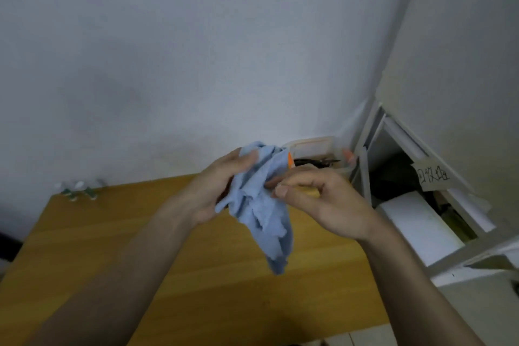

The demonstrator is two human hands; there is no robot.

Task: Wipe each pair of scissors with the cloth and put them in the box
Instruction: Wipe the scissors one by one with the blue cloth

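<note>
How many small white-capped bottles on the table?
3, in a cluster at the table's far-left corner by the wall: left bottle, middle bottle, right bottle. They're blurred; more may be hidden.

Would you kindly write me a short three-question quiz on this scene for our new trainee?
1. True or false: the blue cloth lies flat on the wooden table.
2. Which hand grips the bunched cloth from the side? A) left hand B) right hand
3. Fill in: behind the hands, at the far edge of the table, stands a clear plastic ___ with dark items inside.

Key
1. False: it is held up in the hands and hangs down.
2. A; the right hand pinches at the cloth's edge.
3. box.
</note>
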